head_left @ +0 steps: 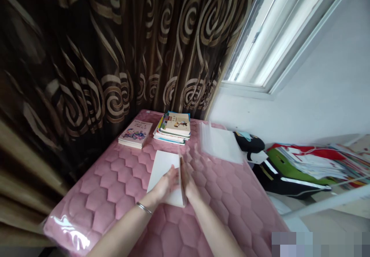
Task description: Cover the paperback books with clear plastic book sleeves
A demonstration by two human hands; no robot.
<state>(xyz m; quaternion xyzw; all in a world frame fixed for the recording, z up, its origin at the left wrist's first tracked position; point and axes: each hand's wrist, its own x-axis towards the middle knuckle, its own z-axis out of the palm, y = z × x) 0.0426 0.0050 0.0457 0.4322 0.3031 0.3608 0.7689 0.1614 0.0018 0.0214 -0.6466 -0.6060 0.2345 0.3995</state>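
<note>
A white book (pixel 162 165) lies on the pink quilted mattress (pixel 115 189), its plain pale face upward. Along its right side runs a raised edge, which both hands hold between them. My left hand (pixel 167 183), with a silver bangle at the wrist, reaches across the book, its thumb up and its fingers against that edge. On the outer side, my right hand (pixel 188 183) presses along the same edge with its fingers together. The fingertips are partly hidden, and I cannot make out whether a thin sheet stands between the hands.
Beyond the book is a stack of books (pixel 175 127); a pink illustrated book (pixel 135 132) lies on another at left. Clear plastic sheets (pixel 221 143) rest at right. A patterned curtain (pixel 162 48) hangs behind. Black bags (pixel 271 178) and piled papers (pixel 312 160) sit past the mattress.
</note>
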